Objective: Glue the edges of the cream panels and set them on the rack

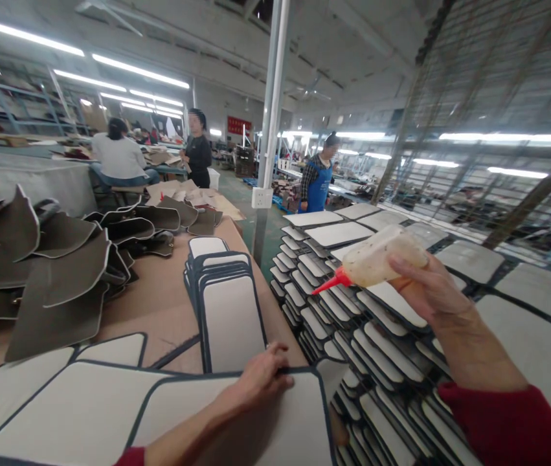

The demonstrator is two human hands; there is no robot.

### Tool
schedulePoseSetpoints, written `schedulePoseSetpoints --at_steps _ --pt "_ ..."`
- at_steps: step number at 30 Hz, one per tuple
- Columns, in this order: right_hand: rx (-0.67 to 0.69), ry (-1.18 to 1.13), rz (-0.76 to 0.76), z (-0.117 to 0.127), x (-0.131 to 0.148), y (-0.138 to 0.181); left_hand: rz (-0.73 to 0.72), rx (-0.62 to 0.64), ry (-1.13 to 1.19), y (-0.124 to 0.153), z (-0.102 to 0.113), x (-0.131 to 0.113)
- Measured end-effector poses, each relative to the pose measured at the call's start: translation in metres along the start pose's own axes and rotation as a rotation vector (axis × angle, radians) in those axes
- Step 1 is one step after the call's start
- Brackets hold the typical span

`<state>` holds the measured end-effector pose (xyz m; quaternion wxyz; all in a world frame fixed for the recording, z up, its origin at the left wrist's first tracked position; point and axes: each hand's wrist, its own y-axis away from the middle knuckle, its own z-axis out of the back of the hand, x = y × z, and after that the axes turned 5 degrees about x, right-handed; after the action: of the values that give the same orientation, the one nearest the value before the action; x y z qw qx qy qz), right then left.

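R hand (428, 288) was closed round a squeeze glue bottle (379, 257), held up in the air right of the table (158, 310), its red nozzle (331, 283) pointing left and slightly down, above the stacked white panels on the rack (353, 336). L hand (263, 375) lay palm down, fingers curled over the far edge of a white panel w/ dark trim (256, 421) at the near table edge; it pressed rather than grasped. More white panels lay to the near left; a stack of them (229, 310) sat just beyond the L hand. Dark brown cut pieces (56, 272) were piled far left. Three people stood or sat far off.
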<state>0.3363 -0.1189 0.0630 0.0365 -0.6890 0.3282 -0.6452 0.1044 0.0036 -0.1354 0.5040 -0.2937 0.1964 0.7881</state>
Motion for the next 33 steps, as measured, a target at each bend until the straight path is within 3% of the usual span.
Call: schedulePoseSetpoints --at_steps 1,5,9,11,14,19,24,30,33 --pt "-0.016 -0.016 0.020 0.000 -0.002 -0.001 0.029 0.009 -0.003 -0.010 -0.005 0.010" --pt "-0.071 -0.051 0.076 0.004 -0.002 0.001 0.010 0.253 0.041 -0.036 -0.019 0.038" --pt "-0.120 -0.053 0.086 0.014 0.001 0.008 -0.023 0.290 0.074 -0.039 -0.003 0.046" --pt "-0.132 -0.054 0.083 0.015 -0.002 0.011 -0.014 0.239 0.145 -0.033 0.016 0.036" --pt "-0.101 -0.040 0.051 0.011 -0.007 0.015 0.026 0.157 0.311 -0.012 0.048 0.001" --pt "-0.030 0.003 0.014 0.002 -0.006 0.026 -0.225 0.288 0.158 0.032 0.075 -0.063" --pt "0.010 0.033 -0.018 0.007 0.000 0.035 -0.242 0.307 0.063 0.036 0.062 -0.079" --pt "-0.056 0.093 0.029 0.018 0.012 0.044 -0.167 0.216 -0.331 0.025 0.024 -0.082" --pt "-0.084 0.104 0.034 0.025 0.015 0.053 -0.246 0.228 -0.224 0.030 0.012 -0.082"
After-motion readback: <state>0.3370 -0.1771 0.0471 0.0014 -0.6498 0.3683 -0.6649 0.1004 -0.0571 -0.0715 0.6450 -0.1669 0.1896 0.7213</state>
